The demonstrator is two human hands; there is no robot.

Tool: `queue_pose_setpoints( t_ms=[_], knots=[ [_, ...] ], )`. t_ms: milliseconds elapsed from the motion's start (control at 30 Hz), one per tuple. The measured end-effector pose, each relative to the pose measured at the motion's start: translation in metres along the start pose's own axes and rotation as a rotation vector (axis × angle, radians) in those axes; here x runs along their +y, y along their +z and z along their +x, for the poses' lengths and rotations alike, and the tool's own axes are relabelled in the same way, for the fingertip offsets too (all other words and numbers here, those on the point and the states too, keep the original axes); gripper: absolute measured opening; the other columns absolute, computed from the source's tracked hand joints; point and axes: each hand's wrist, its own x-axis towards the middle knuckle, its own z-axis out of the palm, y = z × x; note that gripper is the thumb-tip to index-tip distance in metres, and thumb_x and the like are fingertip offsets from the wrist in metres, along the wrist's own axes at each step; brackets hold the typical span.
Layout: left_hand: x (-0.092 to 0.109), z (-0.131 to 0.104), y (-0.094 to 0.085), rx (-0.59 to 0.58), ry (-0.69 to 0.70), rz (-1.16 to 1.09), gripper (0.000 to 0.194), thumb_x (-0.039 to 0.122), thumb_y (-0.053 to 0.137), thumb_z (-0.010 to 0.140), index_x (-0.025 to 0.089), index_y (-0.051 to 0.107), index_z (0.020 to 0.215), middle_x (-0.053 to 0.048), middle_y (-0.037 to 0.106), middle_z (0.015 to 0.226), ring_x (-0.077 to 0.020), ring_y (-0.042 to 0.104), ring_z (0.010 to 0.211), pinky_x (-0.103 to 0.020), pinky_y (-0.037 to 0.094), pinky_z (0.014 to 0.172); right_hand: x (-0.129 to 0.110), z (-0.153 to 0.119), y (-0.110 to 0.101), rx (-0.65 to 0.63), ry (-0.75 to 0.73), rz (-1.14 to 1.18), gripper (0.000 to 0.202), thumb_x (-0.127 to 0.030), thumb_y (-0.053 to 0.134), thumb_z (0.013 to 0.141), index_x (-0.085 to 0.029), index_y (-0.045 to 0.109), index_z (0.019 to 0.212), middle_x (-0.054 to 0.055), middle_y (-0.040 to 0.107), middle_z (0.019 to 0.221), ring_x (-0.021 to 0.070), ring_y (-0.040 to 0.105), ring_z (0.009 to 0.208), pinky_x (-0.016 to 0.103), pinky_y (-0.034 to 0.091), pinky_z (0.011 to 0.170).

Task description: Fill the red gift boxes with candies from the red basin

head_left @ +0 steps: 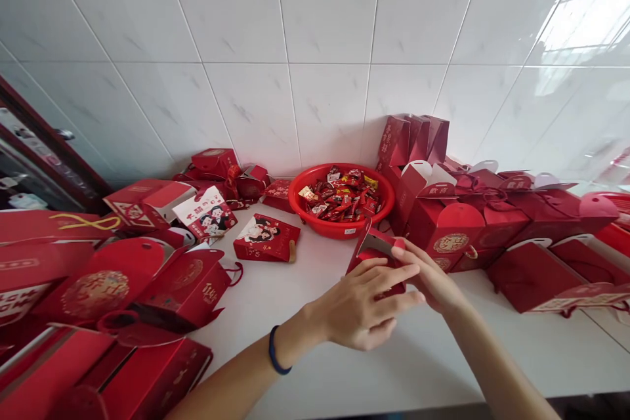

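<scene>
A small red gift box [380, 243] is between my hands, its top partly open and its dark inside showing. My left hand [364, 305] lies across its near side, with the fingers stretched toward the right and partly hiding it. At the box's right edge, my right hand [429, 274] grips it near a red flap. Just beyond the box stands a red plastic basin [339, 230], filled with wrapped candies [344, 200]. To the left on the white tabletop [290, 302] rests another red box [268, 239] with cartoon figures printed on it.
Red gift boxes [191, 289] crowd the left side, some with lifted flaps. More boxes [453, 226] with cord handles are packed on the right. Three tall red boxes [413, 138] lean near the tiled wall [329, 98]. Part of another red basin [617, 230] shows at far right.
</scene>
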Motion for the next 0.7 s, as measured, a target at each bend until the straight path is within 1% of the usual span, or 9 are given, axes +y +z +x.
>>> queue_pose_setpoints(
  t_ms=[67,133,167,267,367,433,500,600,700],
  knots=[
    [0.0,-0.005,-0.002,0.065,-0.091,-0.101,0.032,0.02,0.053,0.09,0.017,0.059,0.121,-0.015,0.066,0.126,-0.0213,0.066,0.107,-0.035,0.056,0.094,0.012,0.001,0.009,0.029,0.042,0.024,0.047,-0.058,0.081,0.066,-0.022,0.064,0.092,-0.001,0.062,0.076,0.0196,0.062,0.078,0.033,0.055,0.073],
    [-0.001,-0.011,-0.005,0.105,-0.234,-0.14,0.02,0.019,0.051,0.091,0.019,0.063,0.107,-0.01,0.07,0.105,-0.0187,0.069,0.091,-0.03,0.059,0.08,0.021,0.001,0.016,0.014,0.063,0.036,0.047,-0.054,0.081,0.065,-0.023,0.063,0.095,-0.002,0.061,0.076,0.0185,0.06,0.078,0.033,0.055,0.075],
    [-0.003,-0.015,-0.007,0.117,-0.311,-0.138,0.017,0.018,0.049,0.092,0.02,0.064,0.102,-0.008,0.07,0.098,-0.018,0.068,0.086,-0.03,0.058,0.076,0.025,0.001,0.018,-0.001,0.063,0.035,0.046,-0.053,0.079,0.066,-0.024,0.062,0.097,-0.002,0.062,0.079,0.0188,0.061,0.08,0.035,0.055,0.078],
    [-0.009,-0.024,-0.014,0.135,-0.518,-0.095,0.022,0.018,0.044,0.097,0.021,0.065,0.101,-0.009,0.069,0.097,-0.0193,0.068,0.088,-0.033,0.057,0.079,0.032,0.001,0.019,-0.03,0.055,-0.019,0.041,-0.051,0.072,0.071,-0.024,0.063,0.102,0.002,0.067,0.092,0.0227,0.064,0.091,0.04,0.054,0.088],
    [-0.019,-0.028,-0.019,0.071,-0.654,-0.057,0.024,0.019,0.042,0.099,0.02,0.066,0.105,-0.01,0.07,0.104,-0.0217,0.067,0.097,-0.036,0.056,0.086,0.03,0.001,0.015,-0.014,-0.031,-0.158,0.044,-0.046,0.067,0.074,-0.026,0.064,0.113,0.006,0.068,0.117,0.0279,0.062,0.112,0.044,0.051,0.097],
    [-0.025,-0.029,-0.021,0.005,-0.696,-0.039,0.024,0.021,0.044,0.099,0.019,0.067,0.103,-0.01,0.072,0.104,-0.024,0.065,0.102,-0.04,0.055,0.092,0.027,0.002,0.011,-0.042,-0.118,-0.242,0.051,-0.039,0.065,0.076,-0.029,0.061,0.126,0.007,0.063,0.136,0.0298,0.056,0.127,0.047,0.048,0.104],
    [-0.031,-0.029,-0.022,-0.02,-0.719,-0.058,0.024,0.023,0.046,0.1,0.019,0.069,0.102,-0.009,0.073,0.103,-0.0253,0.063,0.107,-0.043,0.053,0.096,0.023,0.002,0.008,-0.109,-0.201,-0.325,0.057,-0.03,0.063,0.077,-0.032,0.06,0.133,0.006,0.056,0.148,0.0315,0.046,0.141,0.052,0.041,0.112],
    [-0.036,-0.027,-0.022,0.026,-0.745,-0.128,0.026,0.027,0.046,0.1,0.019,0.071,0.099,-0.009,0.072,0.102,-0.0238,0.062,0.105,-0.042,0.053,0.096,0.018,0.002,0.004,-0.219,-0.29,-0.481,0.058,-0.019,0.061,0.075,-0.032,0.066,0.131,0.005,0.047,0.157,0.0331,0.03,0.152,0.058,0.029,0.12],
    [-0.037,-0.026,-0.023,0.105,-0.802,-0.167,0.027,0.03,0.05,0.099,0.019,0.072,0.089,-0.007,0.069,0.094,-0.0224,0.063,0.098,-0.041,0.054,0.094,0.014,-0.001,0.003,-0.266,-0.362,-0.599,0.056,-0.014,0.059,0.078,-0.032,0.069,0.13,0.005,0.04,0.161,0.0338,0.027,0.154,0.058,0.031,0.12]
  ],
)
